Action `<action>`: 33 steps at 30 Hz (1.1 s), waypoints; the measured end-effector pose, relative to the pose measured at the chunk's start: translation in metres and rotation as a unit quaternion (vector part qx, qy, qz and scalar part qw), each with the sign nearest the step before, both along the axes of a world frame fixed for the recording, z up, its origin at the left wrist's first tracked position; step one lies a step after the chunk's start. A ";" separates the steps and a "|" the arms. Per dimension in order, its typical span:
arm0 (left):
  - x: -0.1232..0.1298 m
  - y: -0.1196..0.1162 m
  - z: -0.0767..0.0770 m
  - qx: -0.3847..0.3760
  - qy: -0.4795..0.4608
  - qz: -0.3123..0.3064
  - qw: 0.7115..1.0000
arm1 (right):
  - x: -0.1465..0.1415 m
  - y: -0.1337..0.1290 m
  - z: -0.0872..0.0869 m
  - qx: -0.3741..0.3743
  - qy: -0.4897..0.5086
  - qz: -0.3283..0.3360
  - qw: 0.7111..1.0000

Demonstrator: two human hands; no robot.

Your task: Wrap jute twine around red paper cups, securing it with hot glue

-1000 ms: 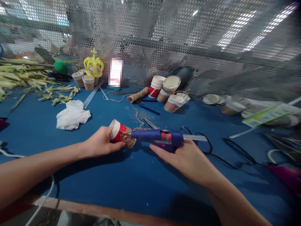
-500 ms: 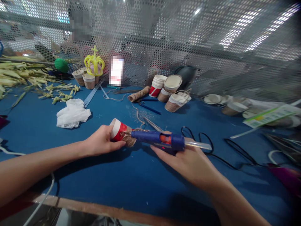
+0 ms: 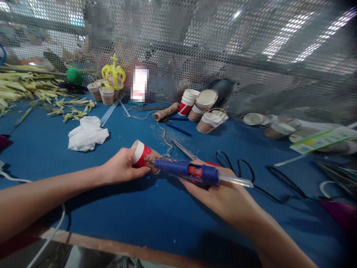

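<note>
My left hand (image 3: 122, 167) grips a red and white paper cup (image 3: 141, 153), tilted on its side with its white mouth toward the upper left. Brown twine is wound around the lower part of the cup. In my right hand (image 3: 217, 190) is a blue hot glue gun (image 3: 186, 169), a clear glue stick jutting from its rear. Its nozzle is at the twine-wrapped side of the cup; whether the tip touches cannot be made out. A strand of twine (image 3: 164, 136) runs from the cup back to a twine roll (image 3: 166, 111). Scissors (image 3: 184, 149) lie just behind the glue gun.
Stacked paper cups (image 3: 189, 97) and twine-wrapped cups (image 3: 206, 123) stand at the back. A crumpled white tissue (image 3: 87, 134) lies left, near dried husks (image 3: 22, 87) and a yellow crown (image 3: 113, 74). Black cord (image 3: 267, 191) loops at right. A perforated metal screen (image 3: 167, 44) bounds the table.
The glue gun's rear has dipped slightly and its nozzle sits a little lower against the cup. More of the scissors' red handle shows. My left hand keeps its hold on the cup.
</note>
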State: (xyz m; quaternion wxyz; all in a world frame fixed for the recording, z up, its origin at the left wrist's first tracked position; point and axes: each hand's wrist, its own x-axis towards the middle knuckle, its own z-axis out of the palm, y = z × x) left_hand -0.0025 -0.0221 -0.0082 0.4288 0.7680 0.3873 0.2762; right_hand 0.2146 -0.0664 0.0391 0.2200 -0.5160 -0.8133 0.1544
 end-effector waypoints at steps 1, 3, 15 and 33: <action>0.000 0.000 0.000 0.000 0.003 0.005 1.000 | 0.000 0.000 0.000 0.005 0.001 -0.004 1.000; 0.000 0.001 -0.001 0.000 0.009 0.010 1.000 | 0.000 0.000 0.000 0.013 0.001 -0.005 1.000; -0.001 0.001 -0.001 0.023 0.011 -0.008 1.000 | 0.000 0.000 0.000 -0.003 -0.004 0.002 1.000; -0.007 0.004 -0.002 0.059 0.046 -0.045 0.996 | 0.007 0.004 0.001 0.114 -0.099 0.025 0.988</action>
